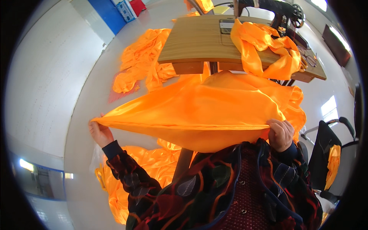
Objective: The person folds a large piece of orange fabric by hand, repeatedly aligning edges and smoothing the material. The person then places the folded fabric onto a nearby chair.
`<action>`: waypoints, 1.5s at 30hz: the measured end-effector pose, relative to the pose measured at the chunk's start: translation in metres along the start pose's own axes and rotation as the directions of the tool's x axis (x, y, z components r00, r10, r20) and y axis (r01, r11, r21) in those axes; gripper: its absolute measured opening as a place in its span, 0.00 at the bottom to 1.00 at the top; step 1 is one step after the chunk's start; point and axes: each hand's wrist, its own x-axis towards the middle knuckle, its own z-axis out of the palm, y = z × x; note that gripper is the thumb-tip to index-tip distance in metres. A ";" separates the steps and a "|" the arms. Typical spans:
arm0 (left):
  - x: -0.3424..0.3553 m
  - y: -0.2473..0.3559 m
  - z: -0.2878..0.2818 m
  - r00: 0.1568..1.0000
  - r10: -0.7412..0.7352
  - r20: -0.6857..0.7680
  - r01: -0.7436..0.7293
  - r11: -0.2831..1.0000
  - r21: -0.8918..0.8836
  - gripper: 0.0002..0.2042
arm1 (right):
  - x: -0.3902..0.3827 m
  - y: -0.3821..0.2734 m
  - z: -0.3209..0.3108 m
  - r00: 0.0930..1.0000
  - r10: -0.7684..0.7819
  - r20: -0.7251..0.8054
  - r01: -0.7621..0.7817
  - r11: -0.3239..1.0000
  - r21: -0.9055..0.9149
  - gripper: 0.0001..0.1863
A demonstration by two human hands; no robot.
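Head view shows a wide orange cloth [214, 103] drawn out sideways on the near side of the wooden desk [195, 42], which carries a black sewing machine [281, 10]. Right grip [281, 135] is closed, fingers curled over the cloth's folded edge; left grip [101, 134] is pinched tight on its left corner, the edge running nearly straight between them.
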 end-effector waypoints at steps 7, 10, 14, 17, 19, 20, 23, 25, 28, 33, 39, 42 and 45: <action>-0.008 -0.008 0.009 0.999 -0.022 -0.032 0.021 0.999 -0.030 0.03 | -0.006 0.004 0.005 0.997 0.080 0.014 -0.080 0.997 -0.005 0.12; -0.009 -0.007 0.018 0.997 -0.034 -0.063 0.032 0.999 -0.036 0.03 | -0.009 0.007 0.007 0.995 0.096 0.013 -0.096 0.995 -0.021 0.12; -0.012 -0.008 0.026 0.992 -0.029 -0.121 0.030 1.000 0.006 0.04 | -0.011 0.008 0.008 0.995 0.104 0.002 -0.104 0.994 -0.045 0.12; -0.015 -0.012 0.024 0.991 -0.035 -0.127 0.039 0.999 0.023 0.02 | -0.009 0.007 0.008 0.992 0.124 0.018 -0.123 0.992 -0.035 0.11; -0.012 -0.014 0.026 0.971 -0.056 -0.235 0.120 0.955 0.271 0.03 | -0.006 0.005 0.007 0.989 0.144 0.034 -0.144 0.990 -0.007 0.11; -0.011 -0.016 0.031 0.942 -0.098 -0.320 0.220 0.902 0.372 0.04 | -0.004 0.004 0.008 0.984 0.161 0.075 -0.164 0.986 0.030 0.11; -0.005 -0.013 0.070 0.978 0.037 -0.204 0.099 0.782 0.616 0.05 | 0.009 -0.001 0.011 0.969 0.194 0.154 -0.211 0.972 0.105 0.08; -0.013 -0.001 0.117 0.998 -0.029 -0.048 0.051 0.821 0.568 0.06 | 0.021 -0.006 0.014 0.936 0.220 0.275 -0.252 0.964 0.087 0.05; -0.071 0.014 0.206 0.846 -0.378 0.376 0.269 0.912 0.309 0.10 | 0.047 -0.015 0.023 0.960 0.126 0.249 -0.166 0.975 0.148 0.06; -0.156 0.004 0.307 0.404 -0.603 0.688 0.469 0.782 0.410 0.14 | 0.072 -0.030 0.031 0.962 -0.013 0.274 -0.063 0.962 0.266 0.10; -0.149 -0.019 0.297 0.482 -0.458 0.747 0.160 0.884 0.439 0.08 | 0.071 -0.042 0.030 0.956 -0.042 0.289 -0.038 0.963 0.266 0.11; -0.133 -0.015 0.274 0.616 -0.406 0.675 0.134 0.898 0.418 0.06 | 0.066 -0.041 0.024 0.990 -0.081 0.113 0.042 0.949 0.314 0.17; -0.107 -0.009 0.244 0.741 -0.393 0.545 0.188 0.900 0.394 0.06 | 0.050 -0.030 0.007 0.984 -0.066 0.163 0.017 0.958 0.287 0.21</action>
